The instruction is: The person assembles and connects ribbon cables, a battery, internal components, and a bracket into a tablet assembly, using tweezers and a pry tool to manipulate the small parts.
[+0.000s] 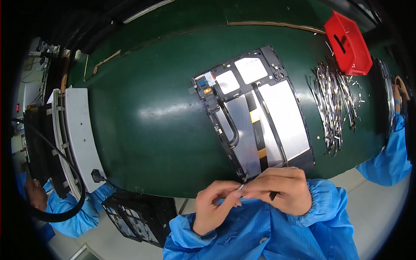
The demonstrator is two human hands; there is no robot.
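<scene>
An opened black device frame (310, 147) with silver and white panels inside lies tilted on the green table in front of me. At its near edge, my left hand (216, 203) and my right hand (281, 188) meet fingertip to fingertip. Both are closed in a pinch on a small white strip (241, 187), most of it hidden by the fingers. A short black piece (273, 196) shows among my right fingers; whether it belongs to the strip, I cannot tell. Inside the frame run a dark cable (232, 134) and a black band with gold patches (258, 135).
Right of the frame lies a pile of thin strips (333, 108), below a red bin (359, 60). A person's hand (401, 89) is at dark frames on the far right. More black frames (138, 221) are stacked at lower left, near a white panel (80, 134) and a black cable (82, 186).
</scene>
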